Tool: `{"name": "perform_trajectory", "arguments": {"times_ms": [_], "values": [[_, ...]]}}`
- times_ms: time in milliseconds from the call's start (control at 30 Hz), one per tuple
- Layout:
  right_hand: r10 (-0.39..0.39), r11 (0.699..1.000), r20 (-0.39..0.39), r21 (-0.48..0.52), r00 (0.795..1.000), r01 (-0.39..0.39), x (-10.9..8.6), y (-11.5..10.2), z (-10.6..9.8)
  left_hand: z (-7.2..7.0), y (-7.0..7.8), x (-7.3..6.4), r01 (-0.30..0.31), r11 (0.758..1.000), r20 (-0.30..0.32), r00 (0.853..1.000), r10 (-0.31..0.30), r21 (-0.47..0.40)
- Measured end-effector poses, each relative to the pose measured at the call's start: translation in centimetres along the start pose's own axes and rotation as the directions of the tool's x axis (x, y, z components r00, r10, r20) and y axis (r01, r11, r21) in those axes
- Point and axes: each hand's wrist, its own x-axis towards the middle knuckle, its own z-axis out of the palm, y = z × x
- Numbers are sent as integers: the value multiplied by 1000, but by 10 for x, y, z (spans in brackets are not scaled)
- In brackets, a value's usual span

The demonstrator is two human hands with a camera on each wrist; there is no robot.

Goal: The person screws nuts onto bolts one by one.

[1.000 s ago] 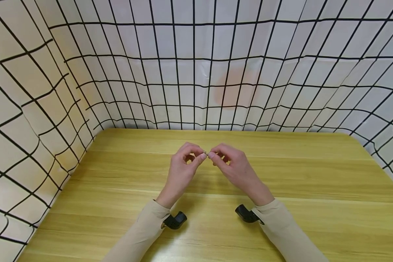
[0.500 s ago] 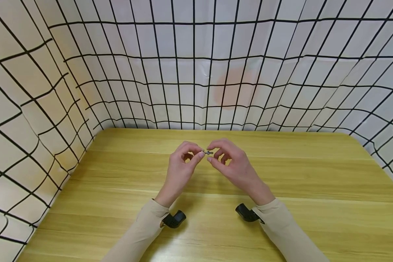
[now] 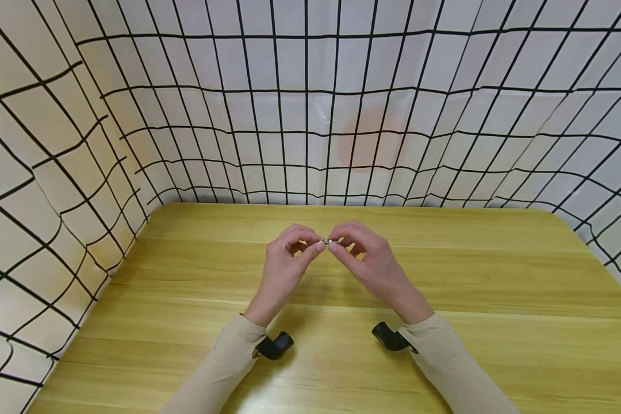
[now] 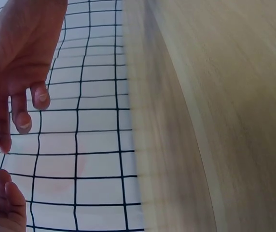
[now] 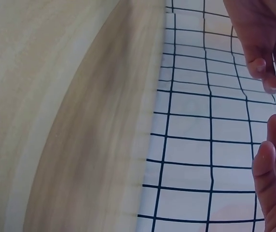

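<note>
Head view: the left hand [image 3: 283,261] pinches one end of a small metal piece [image 3: 327,242] between thumb and forefinger. The right hand [image 3: 371,259] pinches its other end the same way, so the piece lies level between the two sets of fingertips, above the table [image 3: 486,270]. The other fingers of both hands curl loosely behind the pinch. Tan sleeves [image 3: 212,368] cover both forearms, and a black camera [image 3: 276,346] sits at the inner side of each wrist. Beyond the far table edge stands a white wall [image 3: 290,109] with a black grid, and a pale orange patch [image 3: 370,141] shows on it.

Left wrist view: one hand reaches down from the top left, three fingertips hanging in front of the grid; the other comes up from below. A glint of metal shows at the left edge — the rest is cut off. Table boards fill the right side.

Right wrist view: both hands enter at the right, fingers facing — their pinch cut off by the edge. Table boards fill the left.
</note>
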Motion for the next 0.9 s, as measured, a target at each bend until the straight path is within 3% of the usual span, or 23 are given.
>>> {"name": "perform_trajectory", "arguments": {"times_ms": [133,367,700,900], "values": [[10,1000,10,-4,1000,-10,-1,1,0,1,0,0,8,1000,8,1000,-8,0],[104,994,25,-24,994,-104,-3,-1,1,2,-1,-1,-4,1000,1,1000,4,-1],[-25,1000,-17,3,1000,25,0,1,0,0,0,0,-2,1000,-7,1000,2,7],[-37,999,-27,-6,999,37,1,1,0,1,0,-1,-2,1000,-7,1000,2,-1]]}}
